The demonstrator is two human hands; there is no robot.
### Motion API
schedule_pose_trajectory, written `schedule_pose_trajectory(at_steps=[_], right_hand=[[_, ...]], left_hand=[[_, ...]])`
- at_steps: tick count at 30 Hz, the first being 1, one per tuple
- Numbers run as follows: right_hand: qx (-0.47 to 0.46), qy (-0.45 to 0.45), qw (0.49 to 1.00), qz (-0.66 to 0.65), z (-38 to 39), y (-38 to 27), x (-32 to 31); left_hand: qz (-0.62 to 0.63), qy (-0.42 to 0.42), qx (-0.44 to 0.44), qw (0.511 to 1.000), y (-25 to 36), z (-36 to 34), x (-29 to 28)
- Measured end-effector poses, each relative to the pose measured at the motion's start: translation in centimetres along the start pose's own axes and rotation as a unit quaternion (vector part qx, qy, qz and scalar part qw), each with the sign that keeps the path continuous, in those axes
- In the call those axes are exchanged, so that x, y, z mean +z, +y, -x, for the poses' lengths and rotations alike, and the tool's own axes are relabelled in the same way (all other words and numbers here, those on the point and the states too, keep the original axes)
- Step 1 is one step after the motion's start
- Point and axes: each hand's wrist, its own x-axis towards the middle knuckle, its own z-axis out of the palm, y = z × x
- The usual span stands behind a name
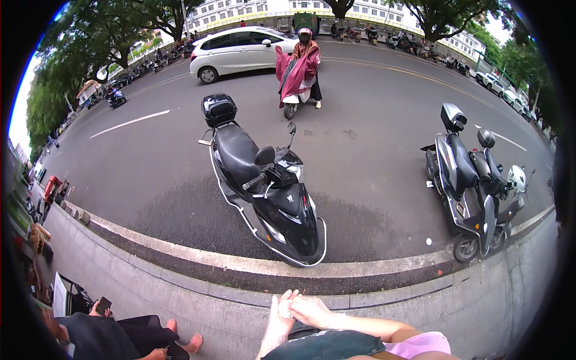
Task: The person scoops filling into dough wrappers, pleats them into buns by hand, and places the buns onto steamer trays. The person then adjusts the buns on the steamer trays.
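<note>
My left hand (279, 318) is raised at the lower middle, fingers curled around a small pale, rounded thing (285, 308) whose kind I cannot make out. Coming in from the right, my right hand (309, 311) meets it, with bent fingers closed against the same thing. The two hands touch and partly hide what they hold. Beneath them lies dark green cloth (330, 345), with pink cloth (423, 343) beside my right forearm.
A black scooter (270, 186) is parked at the kerb ahead; more scooters (465, 180) stand at the right. A rider on a scooter with a red cover (298, 72) and a white car (246, 51) are on the road. A seated person (108, 336) holds a phone (103, 306) at the lower left.
</note>
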Motion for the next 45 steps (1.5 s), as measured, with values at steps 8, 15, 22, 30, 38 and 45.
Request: schedule_pose_trajectory(at_steps=[8, 15, 22, 30, 38, 45], right_hand=[[-0.123, 0.018, 0.992, -0.009, -2.1, -0.4, -0.7], [-0.221, -0.095, 0.971, -0.013, -4.7, -0.8, -1.5], [-0.163, -0.247, 0.929, -0.221, -8.0, -2.8, -3.3], [-0.206, -0.056, 0.964, -0.161, -11.5, -6.6, 0.0], [-0.303, -0.166, 0.904, -0.253, -6.1, -17.1, 11.1], [-0.343, -0.306, 0.823, -0.334, 3.7, -28.8, 23.8]], left_hand=[[0.022, -0.042, 0.022, 0.999, 2.2, 0.6, 0.2], [-0.004, -0.043, 0.009, 0.999, 4.2, 2.6, -0.1], [-0.033, -0.049, 0.029, 0.998, 4.9, 4.0, -0.1], [0.151, 0.054, 0.430, 0.889, 6.7, 7.8, -0.3], [0.197, 0.162, 0.608, 0.752, 4.3, 18.8, -4.9], [0.233, 0.183, 0.680, 0.671, 0.7, 33.0, -15.4]])
